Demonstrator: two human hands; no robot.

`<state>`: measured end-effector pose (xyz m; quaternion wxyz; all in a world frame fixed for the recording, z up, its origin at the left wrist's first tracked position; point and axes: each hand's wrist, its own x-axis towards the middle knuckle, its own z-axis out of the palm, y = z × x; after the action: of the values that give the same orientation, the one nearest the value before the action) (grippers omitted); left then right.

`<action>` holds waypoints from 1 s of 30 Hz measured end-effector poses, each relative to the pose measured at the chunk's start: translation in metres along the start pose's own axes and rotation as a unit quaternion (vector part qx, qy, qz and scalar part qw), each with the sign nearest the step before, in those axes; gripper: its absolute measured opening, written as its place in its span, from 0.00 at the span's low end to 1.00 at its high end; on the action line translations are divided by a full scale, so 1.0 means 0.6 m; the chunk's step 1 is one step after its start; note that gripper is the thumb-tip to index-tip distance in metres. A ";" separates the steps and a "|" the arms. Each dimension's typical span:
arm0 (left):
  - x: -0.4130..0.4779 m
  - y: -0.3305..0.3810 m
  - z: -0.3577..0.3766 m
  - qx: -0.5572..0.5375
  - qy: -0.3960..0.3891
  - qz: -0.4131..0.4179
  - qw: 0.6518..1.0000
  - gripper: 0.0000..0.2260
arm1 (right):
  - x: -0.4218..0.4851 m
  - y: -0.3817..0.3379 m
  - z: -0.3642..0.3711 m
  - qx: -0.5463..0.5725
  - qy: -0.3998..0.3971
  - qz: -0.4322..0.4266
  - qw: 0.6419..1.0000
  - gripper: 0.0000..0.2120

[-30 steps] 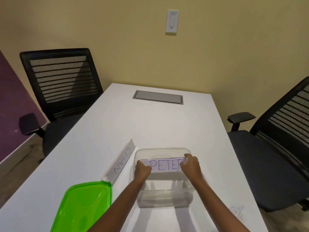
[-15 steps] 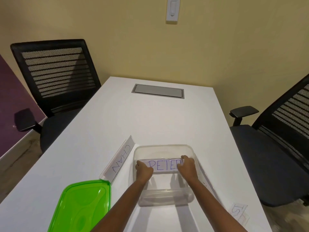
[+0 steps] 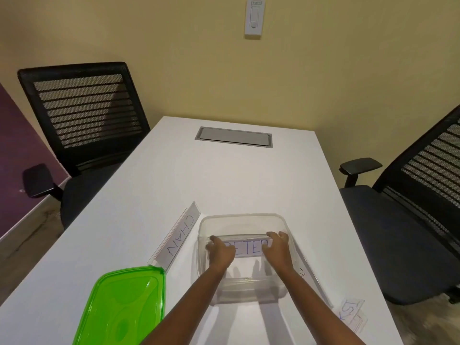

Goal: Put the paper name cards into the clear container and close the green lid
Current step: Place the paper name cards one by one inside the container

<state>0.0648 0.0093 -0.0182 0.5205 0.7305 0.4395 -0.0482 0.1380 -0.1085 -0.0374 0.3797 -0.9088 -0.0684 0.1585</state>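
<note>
Clear container [image 3: 245, 221] walls are crowding the PETER card [image 3: 249, 248] that left hand [image 3: 221, 252] and right hand [image 3: 276, 250] are pinching by its ends, so it is risking wedging or buckling.

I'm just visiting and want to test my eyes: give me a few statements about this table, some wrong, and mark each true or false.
1. Both hands hold the PETER card inside the container. True.
2. The lid is on the container. False: it lies on the table, to the container's left.
3. The CHAN card lies outside the container. True.
4. The left hand holds the lid. False: it grips the PETER card's left end, and the right hand its right end.
</note>
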 end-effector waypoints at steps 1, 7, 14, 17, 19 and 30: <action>-0.007 0.000 0.002 0.007 0.000 0.016 1.000 0.29 | -0.004 0.001 -0.006 0.001 0.008 -0.015 1.000 0.17; -0.062 -0.010 0.031 0.053 0.037 0.176 0.982 0.24 | -0.048 0.023 -0.058 0.020 0.081 -0.101 0.991 0.15; -0.125 -0.041 0.079 0.149 0.021 0.331 0.932 0.22 | -0.112 0.082 -0.109 -0.004 0.166 -0.105 0.981 0.12; -0.145 -0.056 0.104 0.199 -0.011 0.376 0.905 0.23 | -0.139 0.116 -0.121 -0.004 0.179 -0.068 0.982 0.09; -0.157 -0.069 0.123 0.227 -0.040 0.393 0.890 0.22 | -0.157 0.139 -0.125 -0.005 0.193 -0.041 0.980 0.09; -0.210 -0.127 0.200 0.344 -0.244 0.256 0.870 0.25 | -0.226 0.195 -0.104 0.085 0.139 0.196 0.967 0.28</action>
<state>-0.0183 -0.1561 -0.0608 0.3214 0.9150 0.0516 -0.2382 0.0323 -0.2660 -0.0474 0.4227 -0.8820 0.1786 0.1071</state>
